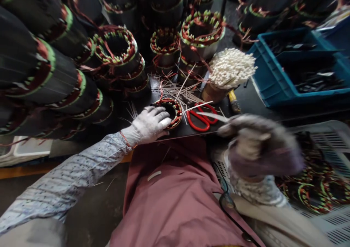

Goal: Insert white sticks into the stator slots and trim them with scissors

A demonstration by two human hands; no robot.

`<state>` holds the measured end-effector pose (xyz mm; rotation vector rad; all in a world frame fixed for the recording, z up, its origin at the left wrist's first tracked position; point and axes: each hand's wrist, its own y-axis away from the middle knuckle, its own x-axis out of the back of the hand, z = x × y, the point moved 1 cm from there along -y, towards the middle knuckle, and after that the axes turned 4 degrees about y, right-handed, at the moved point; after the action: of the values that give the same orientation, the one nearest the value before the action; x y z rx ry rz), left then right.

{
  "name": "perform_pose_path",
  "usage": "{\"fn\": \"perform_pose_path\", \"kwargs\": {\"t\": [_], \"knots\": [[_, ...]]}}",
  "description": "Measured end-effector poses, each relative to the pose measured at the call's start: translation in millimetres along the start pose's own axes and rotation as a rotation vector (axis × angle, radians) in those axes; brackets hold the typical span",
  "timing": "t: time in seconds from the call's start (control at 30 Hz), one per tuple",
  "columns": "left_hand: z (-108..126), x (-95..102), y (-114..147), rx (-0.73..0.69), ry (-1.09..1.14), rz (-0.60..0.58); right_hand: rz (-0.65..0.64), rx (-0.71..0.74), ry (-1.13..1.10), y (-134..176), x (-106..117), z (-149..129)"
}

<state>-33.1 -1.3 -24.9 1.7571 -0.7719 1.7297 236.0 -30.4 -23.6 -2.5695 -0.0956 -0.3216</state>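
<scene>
Left hand: gloved, laid with fingers outstretched over the near-left rim of a small stator, not clenched; the left hand (154,123) touches the ring from above.
Small stator: the small stator (179,118) sits at the front of the bench (247,100), ring opening upward, red windings and green slot liners around its edge.
Right hand: gloved and blurred, the right hand (257,139) hangs in front of the bench edge, fingers bent, seemingly pinching the pale flat strip (212,115); the exact grip is smeared.
Cord: a thin cord (188,134) runs from near the left hand toward the right hand's fingers; whether they grip it cannot be told.
Scissors: red-handled scissors (205,120) rest on the bench just right of the ring, beneath the strip.
Loose sticks: thin sticks (188,92) lie scattered behind the ring.
Stick bundle: white sticks (232,67) stand packed in a brown container (214,92), a yellow-handled tool (233,100) beside it.
Blue crate: the blue crate (273,77), at right, contains dark pieces.
Stacked stators: larger stators (202,33) rise in stacks behind and at left.
Perforated basket: the pale basket (339,134), low at right, bears more wound rings (314,199).
Apron: a dusky pink apron (169,196) covers the person's lap.
</scene>
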Motion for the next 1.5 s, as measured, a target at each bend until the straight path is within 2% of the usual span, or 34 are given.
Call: {"fn": "perform_pose_path", "kwargs": {"t": [0.1, 0.2, 0.3, 0.37, 0.7, 0.83, 0.93, 1.1, 1.33, 1.43, 1.5], "knots": [[2.9, -5.4, 3.2, -0.01, -0.058, 0.052, -0.13, 0.119, -0.044, 42.5, -31.4, -11.7], [1.8, -11.2, 3.8, -0.017, -0.082, 0.112, -0.24, 0.18, -0.096, 74.6, -59.9, -7.8], [-0.9, -14.2, 0.0, -0.009, -0.077, 0.118, -0.301, 0.192, -0.128, 91.4, -69.3, -1.8], [-1.8, -14.0, -3.0, 0.009, -0.067, 0.119, -0.29, 0.133, -0.105, 95.2, -67.9, -0.7], [-3.3, -14.6, -3.9, 0.054, 0.034, 0.107, -0.198, -0.146, -0.151, 87.1, -62.3, -7.7], [-4.8, -15.4, -3.8, 0.069, 0.102, 0.109, -0.155, -0.225, -0.148, 78.4, -68.7, -5.7], [-5.6, -15.8, -1.6, 0.083, 0.155, 0.119, -0.101, -0.187, -0.131, 65.2, -86.2, 4.8], [-2.3, -15.7, 6.3, 0.148, 0.183, 0.187, -0.055, 0.028, -0.01, 53.9, -111.0, 24.9], [3.0, -11.2, 4.9, 0.257, 0.196, 0.219, 0.087, -0.004, -0.083, 44.1, -121.4, 35.3], [6.3, -11.4, 5.5, 0.302, 0.349, 0.261, 0.042, -0.017, -0.106, 34.0, -123.4, 35.3], [10.2, -13.7, 7.3, 0.331, 0.462, 0.337, 0.03, -0.104, -0.126, 31.1, -119.2, 33.4]]}}
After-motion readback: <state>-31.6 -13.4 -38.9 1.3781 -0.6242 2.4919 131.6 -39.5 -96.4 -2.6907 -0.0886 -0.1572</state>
